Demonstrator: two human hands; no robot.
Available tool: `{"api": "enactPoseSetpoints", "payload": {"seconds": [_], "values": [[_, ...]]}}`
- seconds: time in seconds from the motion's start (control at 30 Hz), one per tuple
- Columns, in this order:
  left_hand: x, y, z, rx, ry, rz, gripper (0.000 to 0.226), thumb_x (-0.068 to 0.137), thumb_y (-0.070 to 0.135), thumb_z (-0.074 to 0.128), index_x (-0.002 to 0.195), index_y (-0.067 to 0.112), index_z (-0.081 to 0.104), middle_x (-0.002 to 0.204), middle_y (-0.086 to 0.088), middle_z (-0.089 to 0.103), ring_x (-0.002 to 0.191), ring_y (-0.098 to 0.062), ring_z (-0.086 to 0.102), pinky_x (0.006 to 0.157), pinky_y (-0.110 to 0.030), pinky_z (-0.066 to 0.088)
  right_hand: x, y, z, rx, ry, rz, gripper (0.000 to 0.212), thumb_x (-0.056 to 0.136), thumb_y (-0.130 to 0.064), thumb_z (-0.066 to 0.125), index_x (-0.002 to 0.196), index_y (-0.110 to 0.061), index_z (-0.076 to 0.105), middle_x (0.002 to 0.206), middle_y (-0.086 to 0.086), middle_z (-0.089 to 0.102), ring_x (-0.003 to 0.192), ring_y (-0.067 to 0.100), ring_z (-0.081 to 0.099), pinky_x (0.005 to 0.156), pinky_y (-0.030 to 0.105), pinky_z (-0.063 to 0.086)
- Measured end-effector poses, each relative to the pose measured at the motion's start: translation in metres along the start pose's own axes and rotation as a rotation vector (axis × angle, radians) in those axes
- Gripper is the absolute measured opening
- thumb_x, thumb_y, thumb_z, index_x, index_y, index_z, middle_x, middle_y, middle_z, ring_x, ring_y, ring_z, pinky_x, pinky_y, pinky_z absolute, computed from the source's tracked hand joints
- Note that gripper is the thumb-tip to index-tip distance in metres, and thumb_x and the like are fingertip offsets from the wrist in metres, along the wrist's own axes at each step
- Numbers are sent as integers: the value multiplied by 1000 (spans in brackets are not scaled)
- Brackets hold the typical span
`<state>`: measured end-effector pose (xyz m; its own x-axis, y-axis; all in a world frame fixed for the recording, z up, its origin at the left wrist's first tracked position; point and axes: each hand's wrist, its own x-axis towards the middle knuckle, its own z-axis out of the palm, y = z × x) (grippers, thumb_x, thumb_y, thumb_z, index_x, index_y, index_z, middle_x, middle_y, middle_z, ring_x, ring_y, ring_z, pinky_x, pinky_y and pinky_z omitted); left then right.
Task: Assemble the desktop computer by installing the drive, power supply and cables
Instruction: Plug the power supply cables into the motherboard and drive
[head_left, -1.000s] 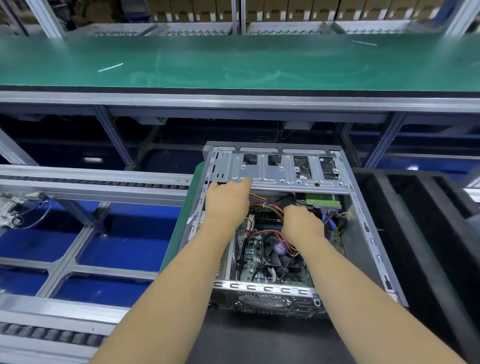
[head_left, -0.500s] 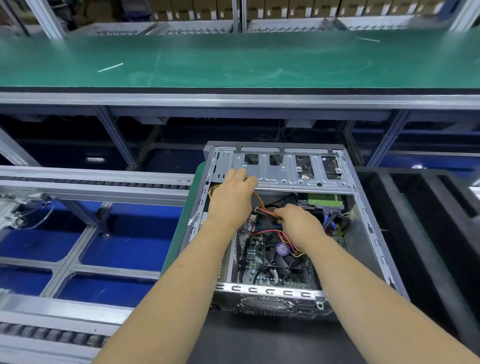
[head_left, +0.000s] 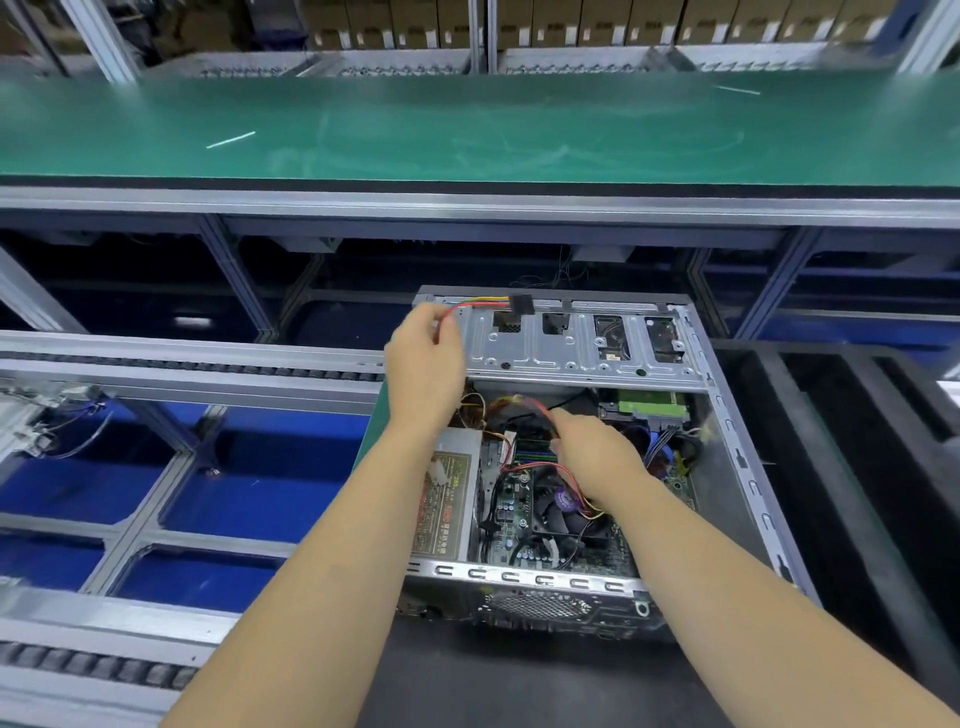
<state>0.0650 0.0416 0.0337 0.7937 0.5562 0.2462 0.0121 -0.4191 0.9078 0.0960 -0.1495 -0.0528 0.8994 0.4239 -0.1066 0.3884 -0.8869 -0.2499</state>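
Head view: nearest, the open computer case (head_left: 737, 457) lies on its side, power supply (head_left: 449, 499) seated inside. Right hand (head_left: 597, 457) pinches red wires over the fan, seemingly clearing slack. Farther back, left hand (head_left: 423, 358) grips a power cable (head_left: 480, 304), its black connector (head_left: 521, 303) lifted above the drive bracket (head_left: 582, 343)

red and yellow wires (head_left: 480, 303), black connector (head_left: 522, 303), silver case (head_left: 582, 358), green belt (head_left: 467, 130), blue bins (head_left: 260, 488).

The open computer case (head_left: 737, 447) lies on a black foam surface (head_left: 519, 686).
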Motion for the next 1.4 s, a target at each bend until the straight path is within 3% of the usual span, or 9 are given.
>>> {"api": "enactPoseSetpoints", "payload": {"seconds": [0.2, 0.33, 0.47, 0.53, 0.63, 0.73, 0.83, 1.1, 1.4], "values": [[8, 0, -23, -20, -44, -14, 32, 82, 38, 43, 78, 21, 70, 64, -1, 53, 63, -8, 41, 63, -33, 36, 2, 7, 0, 230, 116, 270, 25, 98, -28, 56, 79, -13, 48, 80, 9, 59, 80, 33, 59, 65, 37, 48], [7, 3, -27, -22, -86, -138, 46, 83, 45, 38, 73, 9, 65, 56, 12, 43, 60, -9, 37, 64, -35, 33, 4, 5, -2, 219, 237, 303, 23, 97, -30, 58, 80, -15, 58, 69, 3, 57, 68, 31, 57, 55, 32, 40], [2, 5, -26, 560, -312, 23, 16, 85, 26, 52, 78, 20, 65, 74, 7, 62, 74, -19, 57, 67, -33, 46, 9, 11, -4, 176, 225, 311, 25, 99, -31, 58, 84, -11, 60, 72, 8, 62, 73, 33, 57, 58, 33, 42], [-3, 12, -22, 918, -374, 171, 28, 85, 14, 55, 106, 28, 68, 106, 1, 65, 103, -27, 56, 85, -39, 44, 10, 11, -1, 96, 177, 289, 28, 102, -34, 52, 93, -8, 58, 86, 13, 66, 84, 34, 58, 64, 36, 44], [-19, 26, 1, 1239, -391, 555, 35, 83, 9, 60, 113, 26, 63, 113, -2, 59, 112, -29, 50, 91, -41, 35, 10, 10, 3, -16, 138, 247, 30, 105, -34, 42, 107, -7, 54, 103, 18, 67, 102, 38, 57, 71, 40, 43], [-36, 28, 28, 1250, -626, 706, 27, 86, 6, 59, 108, 21, 63, 105, -1, 66, 100, -28, 62, 80, -37, 38, 9, 10, 2, -45, 65, 228, 24, 103, -31, 43, 112, -9, 49, 110, 17, 65, 105, 38, 57, 77, 43, 42], [-43, 20, 42, 1313, -789, 562, 25, 92, 12, 56, 115, 17, 61, 104, -2, 66, 93, -29, 63, 71, -36, 41, 8, 10, 0, 42, -38, 254, 8, 98, -19, 45, 102, -14, 40, 113, 18, 62, 105, 38, 56, 80, 46, 41], [-31, -17, 50, 1189, -787, 533, 30, 101, 30, 40, 120, 17, 60, 122, -9, 63, 117, -30, 51, 95, -42, 36, 6, 4, 4, -30, -63, 238, 27, 96, -13, 37, 122, -15, 42, 123, 15, 55, 117, 37, 45, 96, 52, 33], [-34, -16, 71, 1293, -827, 627, 32, 100, 28, 44, 126, 17, 57, 131, -9, 56, 120, -29, 51, 101, -44, 34, 5, -4, -9, 49, 54, 281, 15, 100, -29, 37, 104, -14, 36, 115, 19, 61, 112, 38, 49, 92, 53, 36]]}}
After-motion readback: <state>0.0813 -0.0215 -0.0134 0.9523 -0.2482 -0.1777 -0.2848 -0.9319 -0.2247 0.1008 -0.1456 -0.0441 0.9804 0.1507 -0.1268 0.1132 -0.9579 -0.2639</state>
